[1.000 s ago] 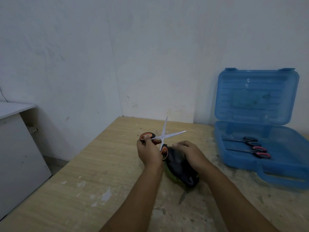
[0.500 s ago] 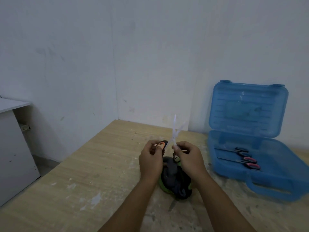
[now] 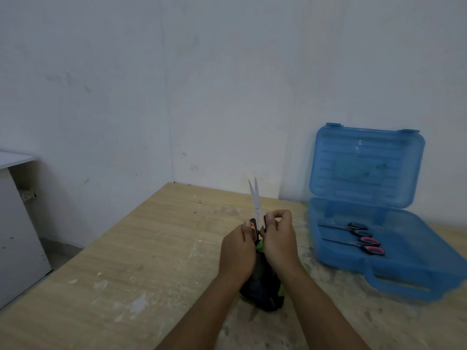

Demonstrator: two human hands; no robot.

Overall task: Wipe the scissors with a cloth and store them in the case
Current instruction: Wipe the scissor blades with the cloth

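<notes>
Orange-and-black scissors (image 3: 255, 198) stand upright between my hands, blades nearly together and pointing up. My left hand (image 3: 237, 251) grips the left handle loop. My right hand (image 3: 279, 238) grips the right handle, fingers curled. A dark cloth with green edges (image 3: 264, 291) lies bunched on the table below my wrists, partly hidden by them. The blue plastic case (image 3: 404, 279) stands open at the right with two pairs of scissors (image 3: 358, 238) inside, one with black handles and one with pink.
The wooden table (image 3: 151, 261) is stained with paint spots and reaches a white wall at the back. A white cabinet (image 3: 17, 223) stands off the table's left side. The case lid (image 3: 366, 168) leans against the wall.
The scissor blades went from wide open to nearly together and now point straight up. My right hand left the cloth and took the right handle. The view shifted, so the case sits lower.
</notes>
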